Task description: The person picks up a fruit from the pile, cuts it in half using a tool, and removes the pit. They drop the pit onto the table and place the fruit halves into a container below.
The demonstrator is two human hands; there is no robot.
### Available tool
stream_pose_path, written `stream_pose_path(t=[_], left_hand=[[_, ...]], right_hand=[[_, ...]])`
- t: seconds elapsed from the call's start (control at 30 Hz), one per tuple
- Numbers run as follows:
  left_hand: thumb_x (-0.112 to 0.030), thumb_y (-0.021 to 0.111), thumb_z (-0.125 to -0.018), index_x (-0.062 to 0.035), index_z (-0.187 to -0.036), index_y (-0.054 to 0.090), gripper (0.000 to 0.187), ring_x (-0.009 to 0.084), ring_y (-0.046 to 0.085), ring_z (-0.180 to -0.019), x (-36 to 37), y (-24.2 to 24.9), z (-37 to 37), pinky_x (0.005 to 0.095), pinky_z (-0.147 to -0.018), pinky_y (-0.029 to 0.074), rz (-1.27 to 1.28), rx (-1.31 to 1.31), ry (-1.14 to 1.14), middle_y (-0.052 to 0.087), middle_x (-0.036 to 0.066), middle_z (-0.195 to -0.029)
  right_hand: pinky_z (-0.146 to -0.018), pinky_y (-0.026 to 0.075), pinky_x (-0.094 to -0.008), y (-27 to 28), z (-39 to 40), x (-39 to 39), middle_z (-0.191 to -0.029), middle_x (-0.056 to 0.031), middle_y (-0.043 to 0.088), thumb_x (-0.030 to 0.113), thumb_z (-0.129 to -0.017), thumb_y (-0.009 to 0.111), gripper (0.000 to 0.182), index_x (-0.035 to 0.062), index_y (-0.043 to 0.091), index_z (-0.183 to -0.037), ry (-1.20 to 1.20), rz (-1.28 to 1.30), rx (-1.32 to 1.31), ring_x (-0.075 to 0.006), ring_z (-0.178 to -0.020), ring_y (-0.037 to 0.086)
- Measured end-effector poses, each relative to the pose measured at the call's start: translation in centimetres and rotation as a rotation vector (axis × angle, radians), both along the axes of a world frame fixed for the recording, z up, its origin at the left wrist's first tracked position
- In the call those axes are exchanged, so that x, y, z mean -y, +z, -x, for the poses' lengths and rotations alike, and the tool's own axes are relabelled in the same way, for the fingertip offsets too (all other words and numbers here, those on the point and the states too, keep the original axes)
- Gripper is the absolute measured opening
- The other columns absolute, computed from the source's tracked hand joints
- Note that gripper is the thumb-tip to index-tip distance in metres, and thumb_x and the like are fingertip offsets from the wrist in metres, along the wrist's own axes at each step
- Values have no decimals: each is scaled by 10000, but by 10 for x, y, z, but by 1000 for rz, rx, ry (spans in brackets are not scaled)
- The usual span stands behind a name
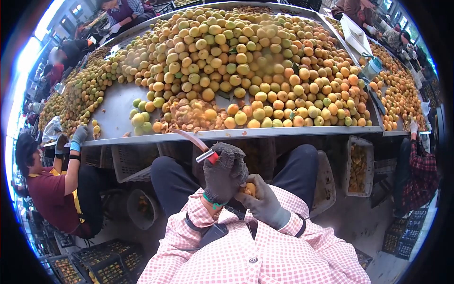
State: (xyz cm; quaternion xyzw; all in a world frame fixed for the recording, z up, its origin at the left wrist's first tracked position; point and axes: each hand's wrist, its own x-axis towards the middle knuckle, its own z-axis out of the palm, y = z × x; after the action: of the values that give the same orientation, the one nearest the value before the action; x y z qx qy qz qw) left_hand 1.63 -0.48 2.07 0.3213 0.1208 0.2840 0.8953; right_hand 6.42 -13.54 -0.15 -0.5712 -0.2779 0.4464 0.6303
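Observation:
Both of my hands wear grey gloves and meet in front of my chest, below the table edge. My left hand (224, 173) is closed round a curved knife (191, 140) with a red and silver handle end, its blade pointing up and to the left. Pinched in the fingers of my right hand (266, 201) is an orange-yellow apricot (249, 190), close against my left hand. Part of the fruit is hidden by the fingers. A large heap of yellow, green and orange apricots (241, 57) covers much of the metal table (118, 111), with a pile of split pieces (194, 115) near its front edge.
Crates (135, 161) and a bucket (142, 209) stand below the table; another crate (358, 165) holds fruit at right. A bottle (371, 68) and white tray (354, 34) rest at the table's right side. People work at left (52, 189), right (421, 175) and behind.

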Motion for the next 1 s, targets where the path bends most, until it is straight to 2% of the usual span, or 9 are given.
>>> stream_pose_path(t=[0.13,0.2,0.23,0.33,0.4,0.43,0.83,0.9,1.0], left_hand=[[-256,602,-913,-39,-918,574,219,120,399,-433,4,-6,5,258,-379,334,72,-42,-52,455,31,-591],[-236,583,-925,-25,-926,573,210,115,442,-487,4,-14,8,248,-426,362,160,-35,-119,480,24,-630],[-236,583,-925,-25,-926,573,210,115,442,-487,1,-18,9,248,-426,362,162,-35,-120,480,24,-630],[-251,588,-919,-14,-960,568,242,113,476,-558,-3,-16,6,236,-495,389,-92,-235,-205,500,23,-677],[-293,609,-900,-6,-1008,562,310,115,490,-611,5,-1,-2,227,-549,401,-218,-56,-104,514,28,-713],[-337,639,-874,3,-1045,557,389,120,486,-599,4,2,-5,236,-528,396,-245,-39,-74,508,35,-699],[-281,595,-921,-21,-924,554,264,88,382,-455,2,2,0,222,-397,307,20,52,-179,492,35,-673],[-264,588,-926,-28,-913,549,240,92,384,-453,3,-1,0,226,-394,311,47,43,-228,501,36,-699],[-255,581,-930,-37,-914,544,222,96,384,-450,5,0,0,232,-402,326,63,92,-214,495,28,-685]], right_hand=[[-557,394,-159,-1,-1,5,-876,-1,499,77,-886,633,268,79,444,-1075,20,87,-141,-26,-659,466],[-519,385,-170,9,-6,4,-859,1,503,107,-883,646,274,94,450,-1073,48,290,-584,-21,-623,459],[-519,385,-170,7,-6,5,-859,1,503,107,-883,646,274,94,450,-1073,47,291,-585,-21,-623,459],[-524,371,-165,4,-5,5,-845,14,499,122,-885,650,274,102,457,-1077,85,207,-345,-15,-638,453],[-749,443,-228,15,-7,2,-988,-44,546,113,-881,635,302,43,475,-1128,17,34,-494,-79,-866,515],[-749,443,-228,15,-7,2,-988,-44,546,113,-881,635,302,43,475,-1128,15,33,-494,-79,-866,515],[-776,468,-270,8,-1,8,-980,-69,561,115,-868,655,314,22,460,-1096,-51,78,-210,-115,-895,541],[-757,478,-309,6,1,8,-959,-129,588,122,-856,661,329,18,453,-1089,-104,-16,197,-198,-869,603],[-721,485,-368,-7,-3,9,-939,-184,592,154,-848,666,353,28,448,-1095,-80,-84,423,-319,-833,629]])
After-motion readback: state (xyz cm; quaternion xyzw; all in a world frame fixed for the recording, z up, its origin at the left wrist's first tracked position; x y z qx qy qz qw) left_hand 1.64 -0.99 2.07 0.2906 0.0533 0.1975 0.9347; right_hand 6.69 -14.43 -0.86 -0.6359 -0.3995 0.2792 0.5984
